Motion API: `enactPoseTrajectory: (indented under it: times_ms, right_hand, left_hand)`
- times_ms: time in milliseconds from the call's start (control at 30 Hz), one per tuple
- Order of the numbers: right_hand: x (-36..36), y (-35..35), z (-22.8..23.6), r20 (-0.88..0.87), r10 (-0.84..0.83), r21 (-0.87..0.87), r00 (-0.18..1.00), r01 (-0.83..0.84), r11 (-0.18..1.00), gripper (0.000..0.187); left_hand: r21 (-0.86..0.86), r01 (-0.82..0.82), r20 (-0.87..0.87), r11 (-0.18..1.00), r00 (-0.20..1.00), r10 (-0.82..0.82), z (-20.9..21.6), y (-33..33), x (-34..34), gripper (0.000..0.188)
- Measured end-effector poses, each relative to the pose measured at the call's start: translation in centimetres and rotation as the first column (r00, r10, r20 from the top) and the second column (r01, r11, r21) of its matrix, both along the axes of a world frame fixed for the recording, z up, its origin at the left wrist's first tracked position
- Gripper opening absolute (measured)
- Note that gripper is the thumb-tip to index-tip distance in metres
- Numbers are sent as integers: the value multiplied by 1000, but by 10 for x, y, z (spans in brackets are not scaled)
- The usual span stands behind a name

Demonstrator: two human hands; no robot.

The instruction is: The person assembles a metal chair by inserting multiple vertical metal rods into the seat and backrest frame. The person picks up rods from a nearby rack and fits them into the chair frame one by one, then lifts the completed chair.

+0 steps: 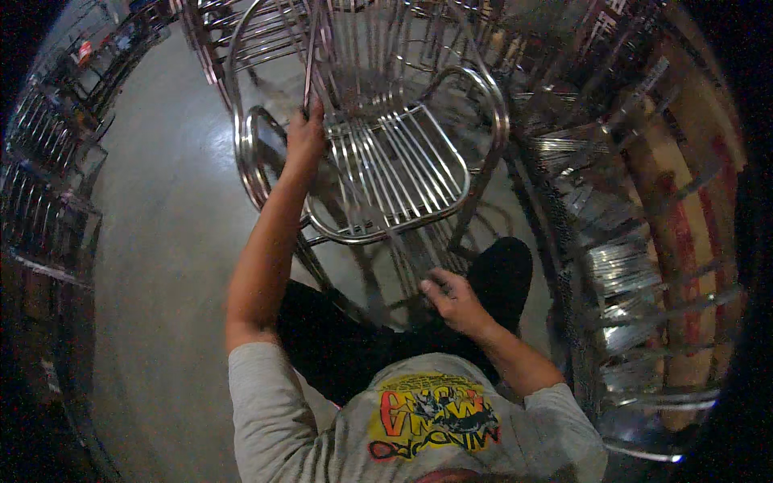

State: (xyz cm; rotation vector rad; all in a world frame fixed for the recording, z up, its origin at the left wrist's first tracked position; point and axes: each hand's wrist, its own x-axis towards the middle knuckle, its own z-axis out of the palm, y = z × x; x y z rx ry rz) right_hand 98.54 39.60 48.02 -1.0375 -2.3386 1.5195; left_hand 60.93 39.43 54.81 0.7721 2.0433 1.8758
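A shiny tubular metal chair [405,165] stands in front of my knees, with a seat of parallel rods and looped armrests. My left hand [307,135] is closed at the left of its backrest, around what looks like a thin metal tube [311,68]. My right hand [455,299] is closed just in front of the seat, above my lap. A narrow greyish strip [409,251], smeared by motion, runs from the fingers of this hand up over the seat's front edge. Its material and its far end cannot be made out.
More metal chair frames [262,36] stand behind the chair. Bundled metal parts [624,274] and brown cardboard [676,161] line the right side. Racks of metal frames [48,121] stand at the far left, across the grey concrete floor [161,266].
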Motion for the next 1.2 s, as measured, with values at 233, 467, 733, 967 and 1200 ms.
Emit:
enactPoseTrajectory:
  times_ms: [233, 467, 733, 967, 1200]
  right_hand:
    - [-111, -6, 16, -255, 134, -714, 958, -280, 641, 37]
    - [-158, 2, 36, -89, 104, -648, 991, -137, 749, 52]
    - [-179, 34, 38, -4, 188, -510, 982, -164, 844, 48]
    - [-193, 51, 35, -25, 254, -276, 967, -251, 928, 43]
    - [-194, 43, 24, -49, 249, -254, 967, -253, 934, 48]
  left_hand:
    - [-173, -248, -25, 953, 969, 248, -94, -5, -64, 39]
    - [-193, -494, -149, 848, 869, 472, -115, 0, -93, 30]
    - [-188, -563, -89, 805, 826, 557, -162, 39, -129, 28]
    - [-116, -476, 18, 872, 877, 481, -162, 44, -134, 28]
    - [32, -583, -222, 812, 788, 575, -137, 39, -114, 27]
